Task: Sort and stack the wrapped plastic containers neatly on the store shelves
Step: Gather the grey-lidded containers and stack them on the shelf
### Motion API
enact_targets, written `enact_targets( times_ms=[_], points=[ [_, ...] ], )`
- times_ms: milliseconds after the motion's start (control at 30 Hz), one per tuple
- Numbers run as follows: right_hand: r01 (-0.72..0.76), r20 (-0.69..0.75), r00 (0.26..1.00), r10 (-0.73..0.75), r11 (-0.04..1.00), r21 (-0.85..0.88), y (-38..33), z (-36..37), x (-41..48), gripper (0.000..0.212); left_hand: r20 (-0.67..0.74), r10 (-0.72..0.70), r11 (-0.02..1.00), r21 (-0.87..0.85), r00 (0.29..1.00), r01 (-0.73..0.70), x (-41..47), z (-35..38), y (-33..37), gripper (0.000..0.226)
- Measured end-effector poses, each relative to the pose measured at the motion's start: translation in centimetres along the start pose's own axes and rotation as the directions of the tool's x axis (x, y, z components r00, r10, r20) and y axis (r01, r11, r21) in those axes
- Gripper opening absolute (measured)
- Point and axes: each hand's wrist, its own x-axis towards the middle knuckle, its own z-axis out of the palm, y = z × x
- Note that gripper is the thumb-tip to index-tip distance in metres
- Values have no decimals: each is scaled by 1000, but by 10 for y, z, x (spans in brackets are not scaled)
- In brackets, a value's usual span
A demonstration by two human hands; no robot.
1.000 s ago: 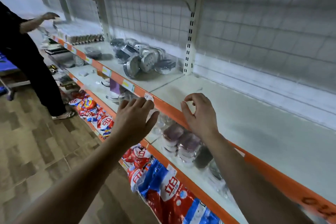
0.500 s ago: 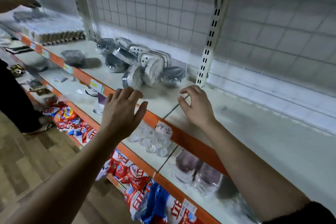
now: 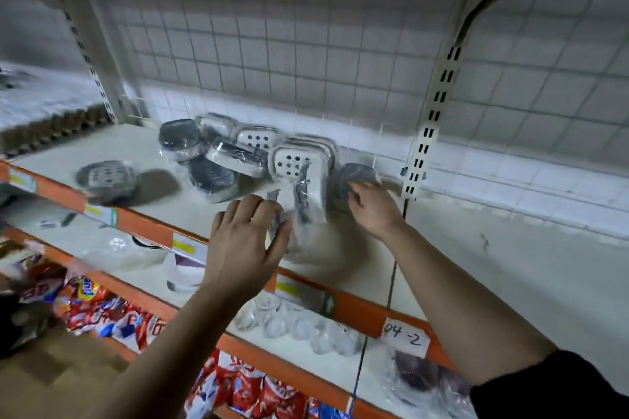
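A heap of plastic-wrapped containers (image 3: 224, 155), some white with dotted lids and some dark, lies at the back of the white shelf (image 3: 163, 201). One white wrapped container (image 3: 308, 187) stands on its edge at the front of the heap. My left hand (image 3: 246, 238) rests against its left side with fingers nearly straight. My right hand (image 3: 374, 209) reaches to a dark grey wrapped container (image 3: 355, 173) by the back wall, and its fingertips curl onto it. Another dark wrapped container (image 3: 105, 178) lies alone at the left.
The shelf's orange front edge (image 3: 357, 308) carries price tags and a paper label "04-2" (image 3: 405, 338). A slotted upright post (image 3: 432, 119) stands just right of my right hand. Clear cups (image 3: 299, 326) and snack packets (image 3: 102, 311) fill the lower shelves.
Both hands moved forward from the shelf's front edge to the heap. The left now touches the upright white container and the right has reached the dark grey one. The view moved closer.
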Motion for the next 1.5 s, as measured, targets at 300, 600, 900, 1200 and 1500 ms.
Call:
enact_targets(
  times_ms=[300, 600, 900, 1200, 1500],
  points=[
    [-202, -206, 963, 171, 970, -137, 8, -1, -41, 38, 56, -14, 992, -123, 998, 20, 5, 18, -23, 47],
    [-253, -398, 899, 182, 958, -134, 42, -15, -93, 44, 148, -51, 971, -223, 988, 84, 13, 38, -13, 63],
    [-377, -482, 812, 329, 926, -3, 58, -10, -107, 66, 305, -105, 886, -404, 946, 229, 29, 51, 8, 61],
    [-380, -406, 832, 379, 921, 81, 64, -11, -104, 72, 367, -121, 805, -507, 922, 307, 39, 66, 33, 71],
    [-372, -492, 780, 387, 919, 133, 68, -27, -114, 67, 211, 42, 891, -450, 977, 59, 41, 71, 49, 84]
  ],
)
